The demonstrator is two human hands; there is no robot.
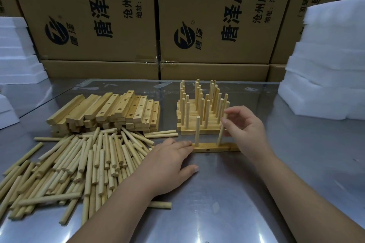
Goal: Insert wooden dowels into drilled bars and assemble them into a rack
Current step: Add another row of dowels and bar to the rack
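one bar (215, 147), two upright dowels (197, 131); right hand (245, 128) tight on one, left hand (167, 162) flat

Two bare hands in shot, and bare is the word all the way up. The left hand (169, 156) is broad and rounded, soft over the knuckles, the fingers short and full. Its thumbnail (195, 168) shows plainly: trimmed short, plain, a pale edge at the tip. Up the left forearm (118, 205), it is bare skin right to the bottom edge of the view, sturdy and smooth. Over to the right hand (245, 130) now: same build, plump across the back, fingers thick and tapering, fingertips (226, 121) blunt and rounded. The right forearm (296, 193) runs bare to the lower edge as well, smooth, widening steadily from the wrist.
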